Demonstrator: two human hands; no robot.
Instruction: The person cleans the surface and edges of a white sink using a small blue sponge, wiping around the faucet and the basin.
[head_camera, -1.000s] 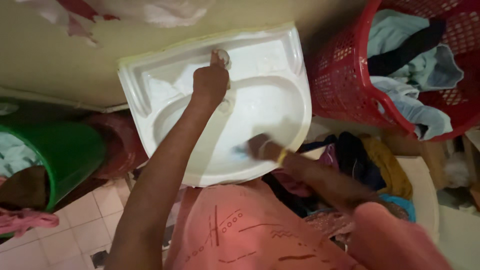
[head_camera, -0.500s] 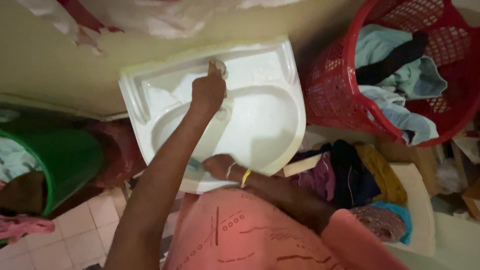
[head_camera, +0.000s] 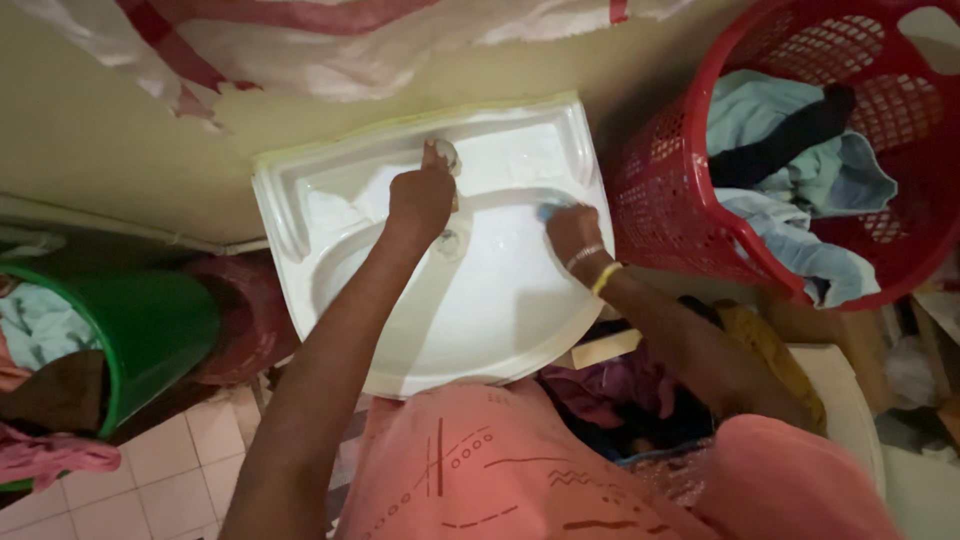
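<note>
The left hand (head_camera: 420, 200) is closed in a fist around the tap (head_camera: 445, 155) at the far rim of the white wash basin (head_camera: 330, 200), thumb stretched up along the tap. The right hand (head_camera: 572, 232) presses a small blue scrubber (head_camera: 548, 210) against the far right inner wall of the bowl — fingers bunched together over it, with bangles (head_camera: 592, 265) on the wrist. The drain (head_camera: 447, 242) lies just below the left hand, between the two arms.

A red laundry basket (head_camera: 665, 170) filled with clothes stands to the right of the basin, close beside it. A green bucket (head_camera: 150, 320) sits on the left, over the tiled floor (head_camera: 170, 470) — well apart from either hand.
</note>
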